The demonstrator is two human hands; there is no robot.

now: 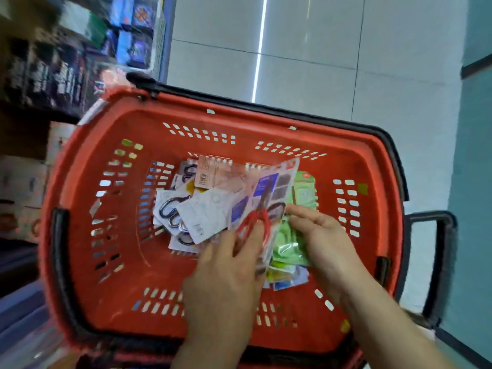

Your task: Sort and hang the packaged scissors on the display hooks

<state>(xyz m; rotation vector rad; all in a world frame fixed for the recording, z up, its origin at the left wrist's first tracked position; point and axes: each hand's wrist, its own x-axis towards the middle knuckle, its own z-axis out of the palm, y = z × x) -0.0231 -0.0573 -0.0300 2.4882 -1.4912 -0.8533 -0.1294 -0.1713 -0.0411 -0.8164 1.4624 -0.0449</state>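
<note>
The fingers (257, 231) of the left hand (226, 278) are curled upon the red-handled scissors pack (269, 193), which is held tilted up on edge inside the red basket (266, 123). The fingers (300, 213) of the right hand (327, 243) are laid nearly straight on the green pack (290, 241), just beside that card's edge, and nothing is seen to be gripped by them.

The basket could be rocked or tipped if both hands are leaned on its near side, since what it stands on cannot be made out. The heap of packs (191, 211) is loosely overlapped, so a neighbouring card may be caught and dragged up with the lifted one, and kinds may be mixed again. The red-handled pack is pinched only at its lower end; the thin card may be bent, or may slip back into the heap. Its hanging hole is not seen, and no hooks can be told in the blurred shelves (53, 70), so a wrong hook is a likely error.
</note>
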